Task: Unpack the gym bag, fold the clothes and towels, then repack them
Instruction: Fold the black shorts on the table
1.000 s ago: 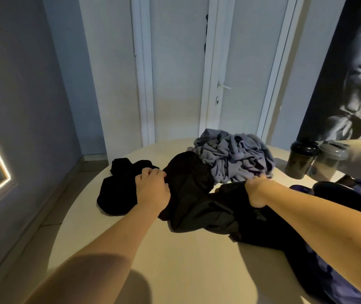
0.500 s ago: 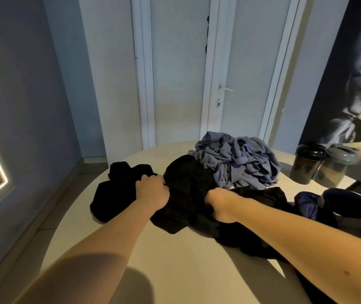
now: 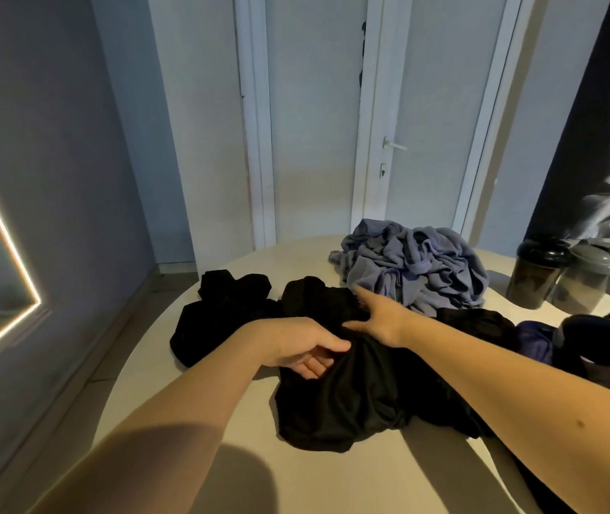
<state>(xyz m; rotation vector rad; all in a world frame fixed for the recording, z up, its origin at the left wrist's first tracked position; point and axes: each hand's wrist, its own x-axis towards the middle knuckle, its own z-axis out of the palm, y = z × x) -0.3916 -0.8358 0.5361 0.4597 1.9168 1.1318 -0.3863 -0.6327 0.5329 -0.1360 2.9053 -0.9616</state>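
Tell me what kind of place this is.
Probably a private indoor room, perhaps in a home or a gym lounge; I cannot tell which. A white door with a lever handle, a large dark wall print, and two shaker bottles beside loose clothes on a round table suggest it.

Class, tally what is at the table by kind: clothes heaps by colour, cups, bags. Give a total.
Black heaps: 2
Grey-blue heap: 1
Cups: 2
Bag: 1
Total: 6
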